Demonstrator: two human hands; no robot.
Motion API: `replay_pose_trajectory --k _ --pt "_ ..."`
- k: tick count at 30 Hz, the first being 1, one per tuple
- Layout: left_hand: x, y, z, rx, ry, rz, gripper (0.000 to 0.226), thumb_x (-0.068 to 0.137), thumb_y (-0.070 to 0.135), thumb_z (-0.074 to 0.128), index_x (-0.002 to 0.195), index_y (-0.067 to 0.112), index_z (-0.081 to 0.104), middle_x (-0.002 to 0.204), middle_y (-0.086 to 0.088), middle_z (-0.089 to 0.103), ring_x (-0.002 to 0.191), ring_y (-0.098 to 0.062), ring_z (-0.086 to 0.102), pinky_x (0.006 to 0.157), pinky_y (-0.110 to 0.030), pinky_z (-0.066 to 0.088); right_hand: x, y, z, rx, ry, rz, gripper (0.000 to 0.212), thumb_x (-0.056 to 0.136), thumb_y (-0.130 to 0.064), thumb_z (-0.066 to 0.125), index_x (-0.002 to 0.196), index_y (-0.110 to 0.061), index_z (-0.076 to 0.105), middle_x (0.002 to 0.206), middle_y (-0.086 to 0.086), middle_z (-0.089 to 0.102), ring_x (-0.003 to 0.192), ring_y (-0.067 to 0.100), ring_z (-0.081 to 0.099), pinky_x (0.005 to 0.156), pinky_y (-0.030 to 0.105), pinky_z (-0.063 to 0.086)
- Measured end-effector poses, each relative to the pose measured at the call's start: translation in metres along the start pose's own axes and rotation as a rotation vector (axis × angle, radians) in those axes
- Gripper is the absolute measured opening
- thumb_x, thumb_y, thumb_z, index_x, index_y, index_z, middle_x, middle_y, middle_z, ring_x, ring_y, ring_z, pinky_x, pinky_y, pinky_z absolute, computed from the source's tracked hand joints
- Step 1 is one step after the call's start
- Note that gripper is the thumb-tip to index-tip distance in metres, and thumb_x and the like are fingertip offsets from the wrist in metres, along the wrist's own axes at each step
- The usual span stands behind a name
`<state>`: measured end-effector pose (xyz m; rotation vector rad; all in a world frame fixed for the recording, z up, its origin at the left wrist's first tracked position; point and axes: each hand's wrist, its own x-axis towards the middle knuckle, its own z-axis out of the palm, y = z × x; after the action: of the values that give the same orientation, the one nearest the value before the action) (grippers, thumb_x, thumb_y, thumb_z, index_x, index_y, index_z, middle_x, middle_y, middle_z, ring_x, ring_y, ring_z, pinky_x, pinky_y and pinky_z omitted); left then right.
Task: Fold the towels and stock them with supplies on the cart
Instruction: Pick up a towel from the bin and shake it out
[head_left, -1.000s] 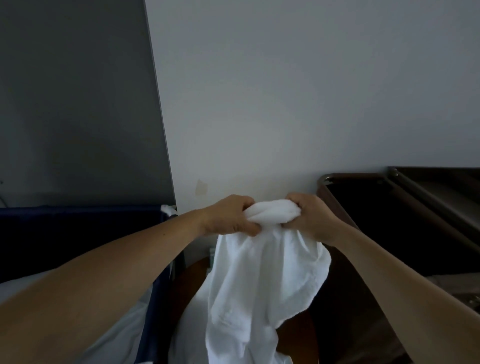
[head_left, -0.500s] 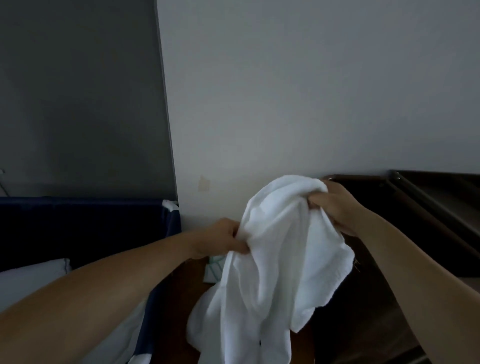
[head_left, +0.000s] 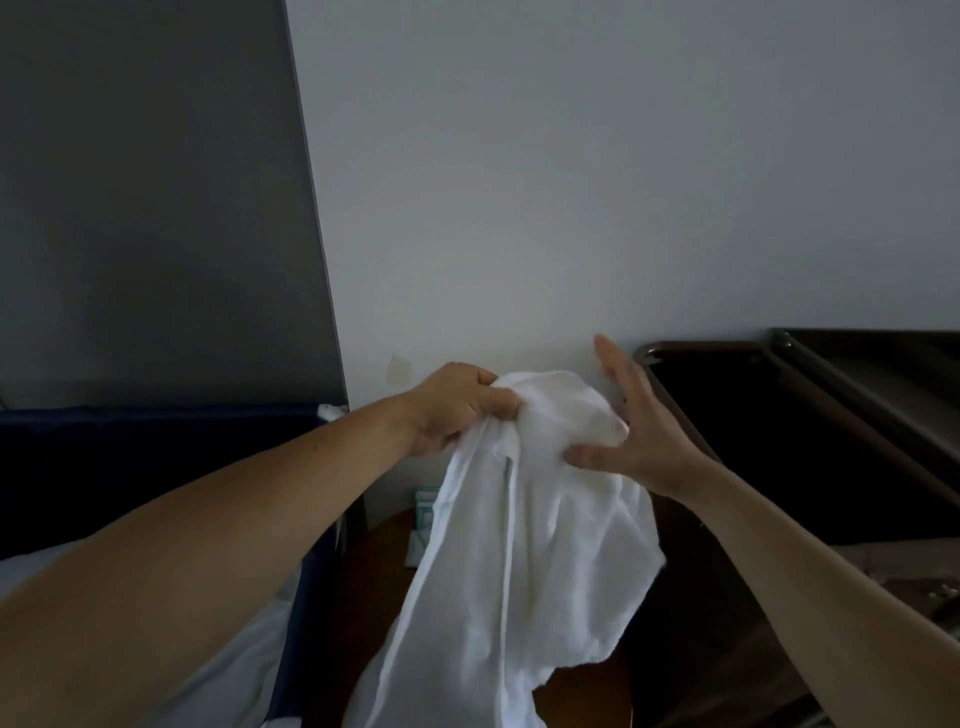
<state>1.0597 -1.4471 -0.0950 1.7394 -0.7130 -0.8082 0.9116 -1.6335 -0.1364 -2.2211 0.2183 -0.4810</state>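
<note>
A white towel (head_left: 524, 545) hangs in front of me, bunched at its top and trailing down past the bottom edge of the view. My left hand (head_left: 457, 408) grips the bunched top edge, fingers curled round the cloth. My right hand (head_left: 631, 431) is just right of that bunch with its fingers spread and straight; its thumb and palm touch the towel's side without gripping it. The dark cart (head_left: 810, 410) stands to the right against the wall, its top bin open and dark inside.
A dark blue fabric bin (head_left: 156, 452) holding white linen (head_left: 228, 654) stands at the left. A round brown table (head_left: 379, 582) lies below the towel, with a small pale packet (head_left: 423, 525) on it. A white wall (head_left: 571, 182) is close ahead.
My left hand rose and took the bunched top of the towel. My right hand let go of the cloth and opened, its fingers now spread beside it.
</note>
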Motion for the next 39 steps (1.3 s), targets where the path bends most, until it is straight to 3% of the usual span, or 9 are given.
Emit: replay_pose_trajectory --k 4,8,11,15,20,23,30,35,39 --pt "0.002 -0.002 0.006 -0.136 -0.072 -0.084 0.029 0.087 -0.004 0.058 0.114 -0.014 0.061 0.1 -0.027 0.065 0.085 -0.034 0.064 0.075 -0.038 0.056 -0.003 -0.004 0.022 -0.078 -0.033 -0.06 0.071 0.051 -0.069 0.084 0.112 -0.058 0.05 0.117 -0.03 0.056 0.109 -0.012 0.054 0.084 0.009 0.043" --pt "0.004 -0.015 0.005 -0.146 -0.09 -0.124 0.036 0.092 0.002 0.061 0.121 -0.018 0.055 0.112 -0.032 0.063 0.095 -0.035 0.062 0.092 -0.048 0.052 -0.004 0.004 0.04 -0.226 0.094 -0.065 0.049 0.068 -0.041 0.089 0.098 -0.04 0.051 0.092 -0.02 0.059 0.083 0.0 0.059 0.071 0.014 0.042" --pt "0.004 -0.024 -0.001 -0.21 -0.068 -0.132 0.04 0.096 0.007 0.058 0.125 -0.02 0.053 0.124 -0.035 0.06 0.103 -0.038 0.06 0.098 -0.05 0.049 -0.011 0.01 0.051 -0.337 0.195 -0.171 0.051 0.072 -0.034 0.087 0.109 -0.034 0.051 0.109 -0.016 0.05 0.088 0.013 0.06 0.074 0.03 0.05" --pt "0.005 -0.031 -0.003 -0.301 0.04 -0.144 0.034 0.097 0.009 0.058 0.122 -0.013 0.06 0.121 -0.029 0.065 0.092 -0.033 0.066 0.08 -0.039 0.057 -0.013 0.009 0.062 -0.511 0.329 -0.305 0.049 0.07 -0.027 0.09 0.108 -0.026 0.06 0.14 -0.004 0.036 0.096 0.022 0.065 0.064 0.035 0.056" --pt "0.012 -0.036 -0.007 -0.068 0.157 -0.131 0.03 0.096 0.01 0.058 0.111 -0.015 0.062 0.11 -0.03 0.066 0.087 -0.03 0.061 0.077 -0.037 0.051 -0.012 0.006 0.052 -0.532 0.269 -0.505 0.018 0.078 -0.017 0.083 0.087 -0.017 0.068 0.106 0.001 0.065 0.076 0.015 0.064 0.055 0.024 0.045" --pt "0.008 -0.034 -0.004 0.038 0.058 -0.113 0.018 0.097 0.009 0.057 0.083 -0.002 0.059 0.086 -0.017 0.058 0.073 -0.024 0.056 0.064 -0.026 0.045 -0.012 0.001 0.047 -0.345 0.097 -0.225 0.018 0.087 -0.023 0.075 0.088 -0.021 0.057 0.071 -0.009 0.062 0.057 0.009 0.053 0.05 0.027 0.039" --pt "0.009 -0.033 -0.003 0.228 -0.025 -0.012 0.023 0.099 0.016 0.055 0.078 0.007 0.051 0.084 -0.01 0.049 0.076 -0.021 0.046 0.066 -0.029 0.036 -0.003 -0.02 0.026 0.001 -0.298 0.363 0.013 0.067 -0.029 0.059 0.07 -0.022 0.048 0.074 -0.004 0.05 0.072 0.015 0.047 0.064 0.03 0.037" --pt "0.011 -0.032 -0.004 0.28 -0.011 0.014 0.031 0.1 0.018 0.053 0.071 0.009 0.049 0.079 -0.007 0.048 0.071 -0.019 0.045 0.067 -0.029 0.035 -0.004 -0.03 0.011 0.089 -0.527 0.38 0.015 0.069 -0.034 0.065 0.062 -0.025 0.054 0.062 -0.013 0.055 0.061 0.007 0.053 0.057 0.021 0.042" --pt "0.011 -0.033 -0.001 0.176 -0.058 -0.027 0.02 0.097 0.013 0.056 0.079 0.004 0.055 0.08 -0.014 0.05 0.072 -0.022 0.048 0.066 -0.03 0.038 -0.002 -0.033 0.004 0.092 -0.435 0.243 0.028 0.071 -0.032 0.069 0.063 -0.028 0.042 0.057 -0.019 0.044 0.052 0.0 0.039 0.051 0.013 0.034"
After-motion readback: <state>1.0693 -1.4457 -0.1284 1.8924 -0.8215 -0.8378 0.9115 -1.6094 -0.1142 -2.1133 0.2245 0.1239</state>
